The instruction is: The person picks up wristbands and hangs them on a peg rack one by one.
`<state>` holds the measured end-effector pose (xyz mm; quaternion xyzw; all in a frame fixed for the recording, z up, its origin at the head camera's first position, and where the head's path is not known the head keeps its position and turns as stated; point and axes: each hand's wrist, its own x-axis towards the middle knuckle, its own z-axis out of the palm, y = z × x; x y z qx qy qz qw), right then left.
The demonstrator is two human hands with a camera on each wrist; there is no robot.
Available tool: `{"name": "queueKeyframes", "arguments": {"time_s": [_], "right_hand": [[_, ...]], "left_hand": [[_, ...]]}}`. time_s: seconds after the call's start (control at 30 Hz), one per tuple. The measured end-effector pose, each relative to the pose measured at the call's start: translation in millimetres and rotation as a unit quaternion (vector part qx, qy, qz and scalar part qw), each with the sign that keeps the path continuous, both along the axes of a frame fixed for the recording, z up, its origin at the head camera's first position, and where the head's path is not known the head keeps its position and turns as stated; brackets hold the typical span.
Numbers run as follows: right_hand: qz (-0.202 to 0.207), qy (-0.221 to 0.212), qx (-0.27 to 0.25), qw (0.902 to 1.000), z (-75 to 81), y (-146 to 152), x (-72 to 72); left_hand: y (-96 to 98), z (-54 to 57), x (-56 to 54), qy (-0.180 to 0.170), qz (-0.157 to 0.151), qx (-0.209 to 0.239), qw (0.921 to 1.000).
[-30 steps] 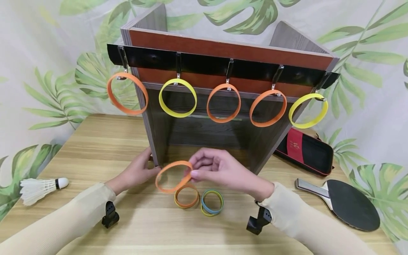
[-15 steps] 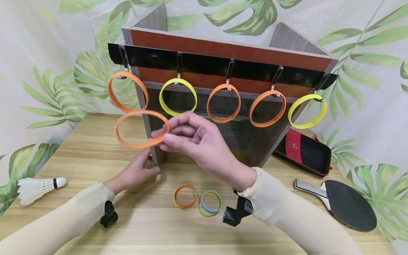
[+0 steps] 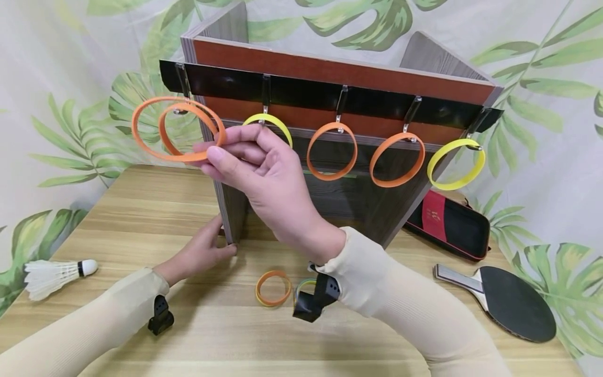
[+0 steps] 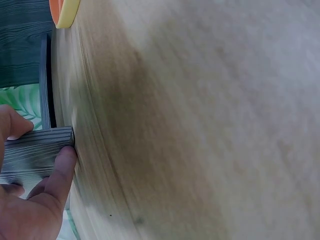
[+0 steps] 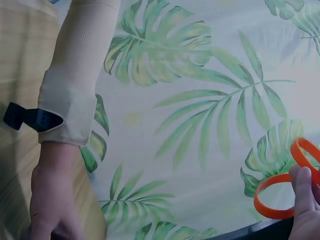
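Observation:
My right hand [image 3: 278,183] pinches an orange silicone wristband [image 3: 134,128] between thumb and fingers. It is raised at the leftmost metal hook [image 3: 183,78] of a black strip, where another orange wristband [image 3: 164,133] hangs; the two overlap in the head view. Further right, a yellow wristband [image 3: 275,120], partly behind my hand, two orange ones and a yellow wristband [image 3: 457,185] hang from the other hooks. Low on the left, my left hand [image 3: 200,254] grips the foot of the grey wooden stand's side panel [image 4: 37,152], thumb and fingers on opposite faces.
Stacked orange and yellow wristbands [image 3: 274,303] lie on the wooden table [image 3: 212,335]; more bands beside them are mostly hidden behind the right wrist camera [image 3: 315,298]. A shuttlecock [image 3: 54,275] lies left. A table tennis bat [image 3: 518,303] and a black-and-red case [image 3: 454,225] lie right.
My right hand has lifted the orange wristband from low over the table, up and left to the leftmost hook. My left hand keeps its place on the panel.

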<state>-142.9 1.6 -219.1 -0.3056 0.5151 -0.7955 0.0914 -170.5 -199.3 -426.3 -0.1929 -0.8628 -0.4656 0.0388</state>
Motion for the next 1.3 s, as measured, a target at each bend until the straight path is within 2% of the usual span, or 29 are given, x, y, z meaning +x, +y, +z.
{"name": "queueKeyframes", "arguments": {"time_s": [0.13, 0.37, 0.53, 0.83, 1.07, 1.3], "right_hand": [[-0.020, -0.011, -0.008, 0.9997, 1.4, -7, 0.4], [-0.027, -0.017, 0.004, 0.9995, -0.7, -10, 1.0], [-0.018, -0.016, 0.036, 0.9991, -4.4, -6, 0.2], [-0.004, -0.017, 0.060, 0.9980, -9.5, -1, 0.7], [0.006, 0.011, 0.098, 0.9951, -17.7, 6, 3.5], [0.043, 0.048, 0.142, 0.9877, -33.2, 17, 9.2]], "left_hand": [[0.6, -0.2, 0.2, 0.007, -0.001, 0.002, 1.0000], [-0.3, -1.2, -0.4, 0.006, 0.000, 0.004, 1.0000], [-0.8, -1.9, -0.8, 0.008, -0.005, 0.008, 0.9999], [0.2, -1.6, -0.7, 0.011, -0.005, 0.013, 0.9998], [0.2, -0.1, 0.7, 0.005, -0.004, 0.016, 0.9999], [0.2, 2.1, 6.3, -0.019, 0.005, 0.006, 0.9998]]}}
